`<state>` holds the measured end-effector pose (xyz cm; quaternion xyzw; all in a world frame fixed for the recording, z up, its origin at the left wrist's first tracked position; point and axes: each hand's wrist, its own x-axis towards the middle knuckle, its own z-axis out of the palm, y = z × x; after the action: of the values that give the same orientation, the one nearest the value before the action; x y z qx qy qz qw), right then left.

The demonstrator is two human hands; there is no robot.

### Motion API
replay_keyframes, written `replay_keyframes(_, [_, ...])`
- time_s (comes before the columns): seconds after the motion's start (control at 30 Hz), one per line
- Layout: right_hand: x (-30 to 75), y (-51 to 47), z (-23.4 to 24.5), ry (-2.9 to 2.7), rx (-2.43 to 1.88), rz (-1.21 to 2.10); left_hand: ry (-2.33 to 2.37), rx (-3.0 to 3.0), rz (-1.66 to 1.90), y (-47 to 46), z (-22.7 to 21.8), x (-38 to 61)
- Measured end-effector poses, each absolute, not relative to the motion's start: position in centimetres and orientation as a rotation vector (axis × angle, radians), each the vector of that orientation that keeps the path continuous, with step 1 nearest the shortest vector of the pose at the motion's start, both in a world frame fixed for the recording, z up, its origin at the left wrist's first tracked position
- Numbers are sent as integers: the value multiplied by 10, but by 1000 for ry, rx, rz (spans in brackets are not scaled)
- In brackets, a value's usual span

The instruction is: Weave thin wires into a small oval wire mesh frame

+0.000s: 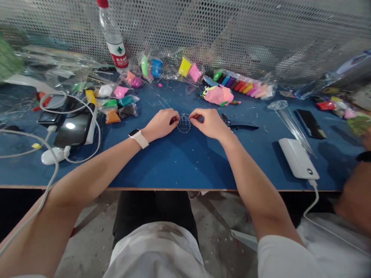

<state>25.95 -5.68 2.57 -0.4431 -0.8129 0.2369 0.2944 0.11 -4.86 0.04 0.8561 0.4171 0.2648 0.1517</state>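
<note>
Between my two hands stands a small round mesh of thin silvery wire (pixel 183 124), just over the blue table. My left hand (pixel 164 122), with a watch on its wrist, pinches the mesh's left edge between thumb and fingers. On the opposite edge, my right hand (pixel 209 121) has its thumb and fingertips pressed together at the wire. Pliers with dark handles (pixel 242 126) lie just beyond my right wrist, partly hidden by it. A pink clay figure with eyes (pixel 218 95) rests behind my right hand.
Clay packets (pixel 112 116) and a phone with cables (pixel 74 129) lie left. A water bottle (pixel 116 46) stands by the perforated metal screen (pixel 174 27). Colored clay sticks (pixel 246 88) lie behind. Rightward are a white power bank (pixel 298 158), a black phone (pixel 310 123) and another person's arm (pixel 356 197).
</note>
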Motion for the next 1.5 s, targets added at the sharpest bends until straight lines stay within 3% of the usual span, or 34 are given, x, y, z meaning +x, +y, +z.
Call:
replay_keyframes(0.67, [266, -48, 30, -1933, -1252, 605, 1150, 2455, 775, -35, 0, 8])
replay_keyframes(1.1, [247, -49, 13, -1443, -1201, 1251, 1379, 2405, 1119, -46, 8, 5])
replay_keyframes(1.5, [219, -71, 13, -1339, -1083, 1147, 1312, 2633, 1188, -64, 10, 11])
